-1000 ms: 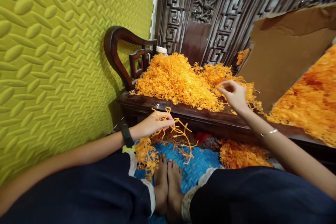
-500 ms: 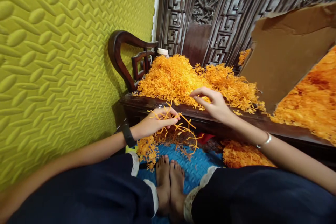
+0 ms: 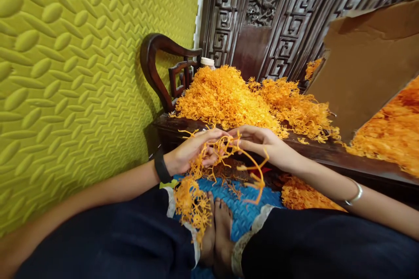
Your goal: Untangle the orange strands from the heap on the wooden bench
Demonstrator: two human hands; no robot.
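Note:
Branching orange plastic pieces lie between my two hands, with thin stems sticking out to the right. My left hand, with a black band at the wrist, has its fingers curled round some of them. A linked cluster of small orange pieces hangs below that hand, in front of my legs. My right hand meets the left one, its thumb and forefinger pinched on the same branching pieces. Behind both hands a large heap of orange pieces rests on the dark wooden bench.
A brown cardboard sheet leans at the right beside more orange pieces. A white-lidded container stands behind the heap, near the curved armrest. Under the bench's right part lies another orange pile. Blue matting covers the floor.
My right hand has moved down and left to meet my left hand and now pinches the orange pieces. The hanging cluster sits lower and shows more. The view has shifted slightly.

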